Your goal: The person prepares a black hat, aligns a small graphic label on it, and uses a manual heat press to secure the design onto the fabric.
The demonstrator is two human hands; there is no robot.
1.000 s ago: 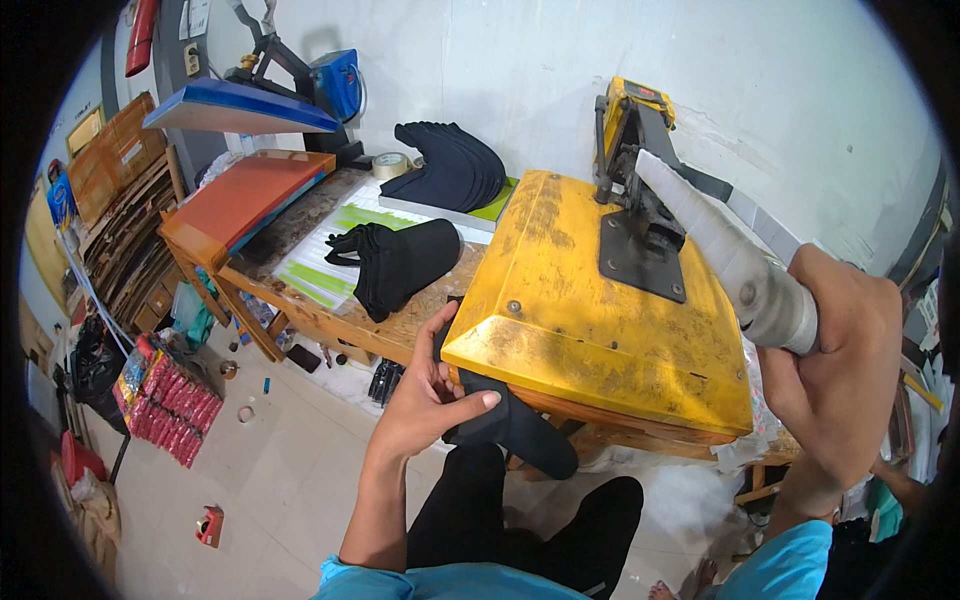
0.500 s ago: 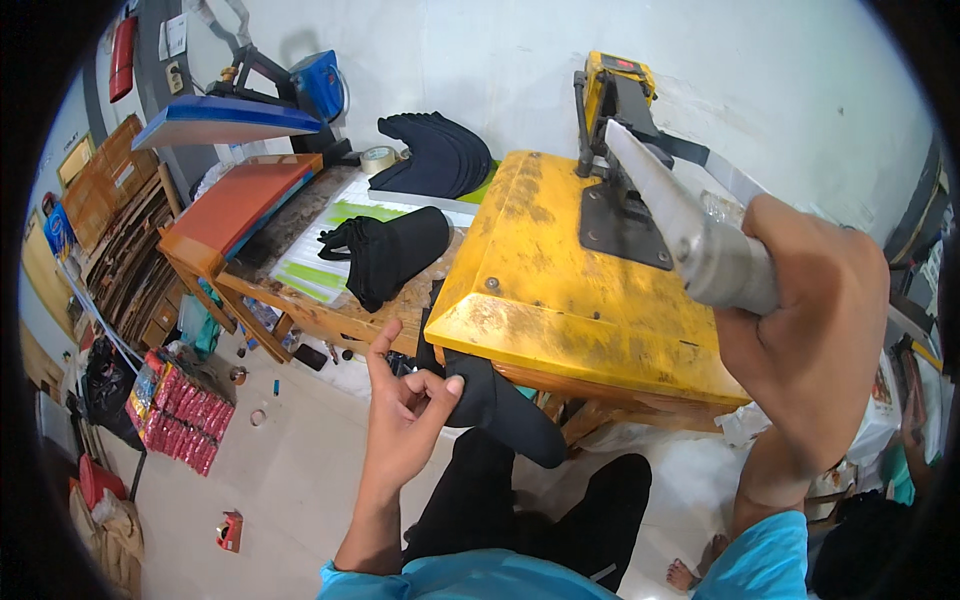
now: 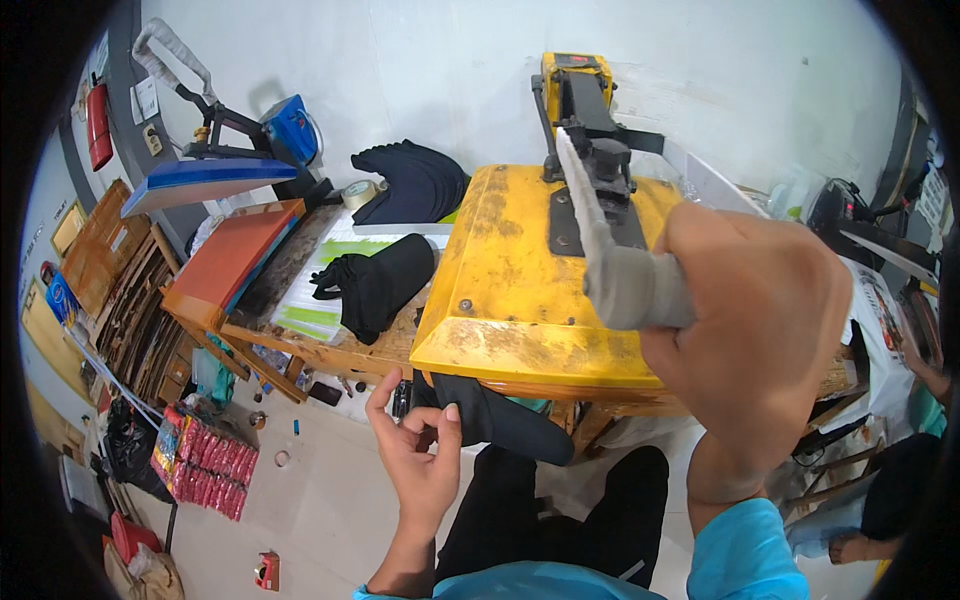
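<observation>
My right hand [image 3: 755,310] is wrapped round the grey, tape-bound handle [image 3: 635,285] of a heat press. Below the handle, the press's worn yellow upper plate [image 3: 520,280] lies over a wooden-edged base. My left hand [image 3: 425,450] is at the plate's front left corner, thumb and fingers pinching the edge of a black cloth piece [image 3: 520,425]. This cloth hangs down in front of the press, its rounded end above my knees; its upper part is hidden under the plate. Left of the press, a bunched black cloth bundle [image 3: 385,285] lies on the bench.
A stack of black curved cloth pieces [image 3: 410,180] lies behind the bundle, beside a tape roll [image 3: 360,193]. Farther left stands a second, raised press with a blue plate [image 3: 210,182]. Pink packets [image 3: 205,470] sit on the floor. Another person's foot [image 3: 860,548] shows at right.
The view has turned a little to the right. My right hand and the press handle have shifted slightly left against the machine. The left hand keeps its pinch on the cloth.
</observation>
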